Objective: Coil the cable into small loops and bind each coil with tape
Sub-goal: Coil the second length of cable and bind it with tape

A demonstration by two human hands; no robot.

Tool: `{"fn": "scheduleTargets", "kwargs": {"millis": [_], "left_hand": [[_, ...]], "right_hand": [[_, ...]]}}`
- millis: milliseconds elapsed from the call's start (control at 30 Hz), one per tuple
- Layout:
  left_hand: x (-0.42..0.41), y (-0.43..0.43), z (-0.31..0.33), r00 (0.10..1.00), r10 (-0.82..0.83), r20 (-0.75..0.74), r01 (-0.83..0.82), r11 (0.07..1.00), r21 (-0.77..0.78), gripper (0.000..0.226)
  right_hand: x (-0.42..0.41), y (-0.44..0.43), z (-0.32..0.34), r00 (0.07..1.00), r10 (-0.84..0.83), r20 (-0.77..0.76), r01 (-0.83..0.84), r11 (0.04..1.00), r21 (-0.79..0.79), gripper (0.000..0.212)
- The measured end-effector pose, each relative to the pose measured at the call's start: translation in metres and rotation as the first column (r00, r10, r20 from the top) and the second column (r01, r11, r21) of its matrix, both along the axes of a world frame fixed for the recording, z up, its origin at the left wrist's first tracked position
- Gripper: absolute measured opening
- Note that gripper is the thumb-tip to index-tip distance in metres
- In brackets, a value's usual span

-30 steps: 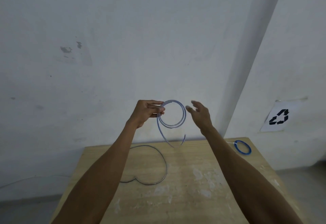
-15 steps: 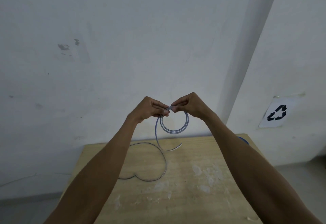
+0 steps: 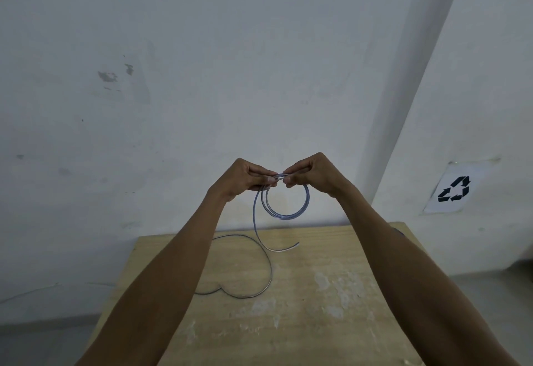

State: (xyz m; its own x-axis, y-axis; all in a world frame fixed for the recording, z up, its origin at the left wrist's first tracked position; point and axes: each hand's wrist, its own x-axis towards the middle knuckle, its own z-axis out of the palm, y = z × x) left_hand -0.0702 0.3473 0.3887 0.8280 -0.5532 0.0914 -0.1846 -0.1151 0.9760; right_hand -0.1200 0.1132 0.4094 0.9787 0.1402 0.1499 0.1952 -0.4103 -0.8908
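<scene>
Bluish glossy cable (image 3: 286,215), small round loops

- The bench (image 3: 317,337) has a pale wooden top, and its far edge stands close against the wall (image 3: 173,106).
- White patches (image 3: 340,287) smear the wood around the middle and towards the right.
- A slack length of cable (image 3: 270,275) lies on the left half in one wide bend. Both its ends run out of sight at the left.
</scene>
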Motion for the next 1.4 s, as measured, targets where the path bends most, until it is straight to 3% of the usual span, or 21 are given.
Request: {"fn": "scheduleTargets", "kwargs": {"millis": [500, 633, 733, 1000, 1400], "left_hand": [[0.001, 0.000, 0.003, 0.995, 0.022, -0.095, -0.022, 1.000, 0.004, 0.022], [-0.003, -0.002, 0.002, 0.997, 0.023, -0.078, -0.028, 0.998, -0.058, 0.036], [-0.003, -0.003, -0.001, 0.999, 0.040, -0.030, -0.041, 0.998, -0.055, 0.034], [0.000, -0.007, -0.008, 0.982, 0.190, 0.018, -0.187, 0.978, -0.095, 0.033], [0.001, -0.001, -0.006, 0.979, 0.152, -0.135, -0.178, 0.961, -0.211, 0.031]], "right_hand": [[0.008, -0.001, -0.018, 0.990, -0.125, 0.073, 0.110, 0.978, 0.178, 0.024], [0.008, 0.001, -0.020, 0.984, -0.163, 0.073, 0.142, 0.962, 0.233, 0.023], [0.006, 0.000, -0.021, 0.984, -0.162, 0.079, 0.140, 0.963, 0.230, 0.023], [0.000, -0.007, -0.017, 0.996, -0.082, -0.040, 0.088, 0.980, 0.178, 0.034], [-0.007, -0.009, -0.025, 0.990, -0.107, -0.088, 0.128, 0.945, 0.301, 0.025]]}}
